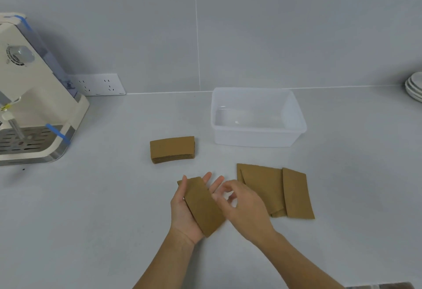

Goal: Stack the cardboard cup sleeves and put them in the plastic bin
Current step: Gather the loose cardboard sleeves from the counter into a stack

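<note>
The person's left hand (186, 211) lies palm up with a few flattened cardboard cup sleeves (203, 206) resting across it, thumb hooked over the near edge and fingers spread loosely beyond. The right hand (242, 206) hovers just beside them, fingers curled and a little blurred; it looks empty, though I can't say for sure whether anything thin sits between the fingertips.

More of the task's material is spread about: a neat squared stack of sleeves (172, 149) sits on the counter between the hands and the coffee machine, and a loose overlapping group of sleeves (274, 189) lies just right of the right hand. The clear plastic bin (294, 133) stands beyond them, empty as far as I can see.

These sleeves should be very light and fairly stiff when flat — easy to fan out or slide apart, since card slips against card. I'd pinch a bundle across its short width, thumb on top and fingers under, and tap the edges square before lifting. The loose ones lie flush on the counter, so getting a fingernail under an edge may be the fiddly part.

The countertop (91, 220) is smooth, pale grey and matte. A cream coffee machine (34, 106) with blue tape strips stands at the left, a wall socket (98, 84) behind it, and white plates (414, 89) sit at the far right.
</note>
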A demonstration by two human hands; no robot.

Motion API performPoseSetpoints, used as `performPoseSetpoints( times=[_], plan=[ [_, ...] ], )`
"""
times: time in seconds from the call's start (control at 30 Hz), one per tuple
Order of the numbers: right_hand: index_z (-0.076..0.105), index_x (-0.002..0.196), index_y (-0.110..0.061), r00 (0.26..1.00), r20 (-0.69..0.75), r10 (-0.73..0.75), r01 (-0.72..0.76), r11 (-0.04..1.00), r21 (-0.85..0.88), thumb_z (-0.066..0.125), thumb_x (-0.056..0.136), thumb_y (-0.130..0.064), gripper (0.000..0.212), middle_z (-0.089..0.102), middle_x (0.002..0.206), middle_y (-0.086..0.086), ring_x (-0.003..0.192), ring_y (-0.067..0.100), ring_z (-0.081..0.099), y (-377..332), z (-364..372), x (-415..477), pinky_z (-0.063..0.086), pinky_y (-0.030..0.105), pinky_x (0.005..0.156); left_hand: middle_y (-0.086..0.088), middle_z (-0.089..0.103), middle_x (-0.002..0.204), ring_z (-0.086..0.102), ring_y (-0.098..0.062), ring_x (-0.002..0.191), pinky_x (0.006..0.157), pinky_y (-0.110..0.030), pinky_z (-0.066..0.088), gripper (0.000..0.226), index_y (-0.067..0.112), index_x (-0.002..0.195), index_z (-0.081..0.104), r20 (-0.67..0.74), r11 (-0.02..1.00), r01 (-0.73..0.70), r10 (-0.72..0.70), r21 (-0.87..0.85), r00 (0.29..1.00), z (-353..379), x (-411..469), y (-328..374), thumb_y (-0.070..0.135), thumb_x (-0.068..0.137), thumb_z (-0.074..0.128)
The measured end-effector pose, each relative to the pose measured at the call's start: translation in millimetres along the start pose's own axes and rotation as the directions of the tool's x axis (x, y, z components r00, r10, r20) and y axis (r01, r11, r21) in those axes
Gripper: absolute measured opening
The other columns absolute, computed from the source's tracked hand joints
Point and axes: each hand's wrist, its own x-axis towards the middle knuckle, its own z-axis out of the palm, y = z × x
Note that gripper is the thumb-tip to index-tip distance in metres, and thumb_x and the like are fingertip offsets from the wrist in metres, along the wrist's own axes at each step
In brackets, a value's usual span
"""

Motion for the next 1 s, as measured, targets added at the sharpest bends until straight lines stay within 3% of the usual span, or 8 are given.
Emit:
performPoseSetpoints(
  times=[0.17, 0.27, 0.53, 0.8, 1.0],
  plan=[
    [0.056, 0.104, -0.013, 0.981, -0.161, 0.105, -0.139, 0.966, -0.219, 0.050, 0.088, -0.041, 0.033, 0.060, 0.096, 0.001, 0.092, 0.019, 0.055, 29, -20, 10, 0.042, 0.027, 0.078, -0.016, 0.063, 0.125, 0.055, -0.031, 0.120, 0.103, -0.054, 0.038, 0.070, 0.012, 0.126, 0.057, -0.015, 1.000, -0.009, 0.008, -0.023, 1.000, 0, 5, -4, 0.057, 0.071, 0.055],
    [0.052, 0.114, -0.011, 0.970, -0.210, 0.124, -0.191, 0.920, -0.341, 0.050, 0.087, -0.044, 0.043, 0.060, 0.109, 0.005, 0.103, 0.023, 0.053, 42, -24, 10, 0.040, 0.031, 0.087, -0.016, 0.063, 0.125, 0.054, -0.030, 0.121, 0.103, -0.056, 0.037, 0.071, 0.012, 0.126, 0.057, -0.013, 1.000, 0.003, -0.004, -0.022, 1.000, 1, 7, -7, 0.056, 0.070, 0.056],
    [0.032, 0.136, -0.012, 0.961, -0.170, 0.218, -0.273, 0.843, -0.464, 0.044, 0.085, -0.057, 0.069, 0.047, 0.134, 0.007, 0.124, 0.025, 0.042, 57, -21, 2, 0.031, 0.034, 0.102, -0.017, 0.063, 0.125, 0.055, -0.030, 0.118, 0.097, -0.052, 0.042, 0.066, 0.011, 0.125, 0.057, -0.036, 1.000, -0.013, 0.013, -0.012, 0.999, 6, 8, -14, 0.057, 0.078, 0.050],
    [0.038, 0.128, -0.011, 0.967, -0.155, 0.202, -0.253, 0.830, -0.498, 0.045, 0.087, -0.050, 0.057, 0.050, 0.128, 0.007, 0.118, 0.025, 0.045, 59, -21, 0, 0.034, 0.035, 0.097, -0.017, 0.064, 0.122, 0.056, -0.030, 0.118, 0.104, -0.052, 0.038, 0.068, 0.011, 0.124, 0.058, -0.050, 1.000, -0.012, 0.011, -0.006, 0.999, 6, 7, -21, 0.055, 0.073, 0.055],
    [0.044, 0.119, -0.014, 0.970, -0.106, 0.218, -0.243, 0.877, -0.414, 0.050, 0.087, -0.043, 0.044, 0.054, 0.123, 0.004, 0.115, 0.021, 0.046, 54, -30, 6, 0.034, 0.032, 0.099, -0.017, 0.063, 0.125, 0.056, -0.030, 0.118, 0.101, -0.052, 0.040, 0.069, 0.011, 0.124, 0.057, -0.041, 1.000, -0.023, 0.023, -0.006, 0.999, 7, 5, -20, 0.054, 0.070, 0.057]
  ],
)
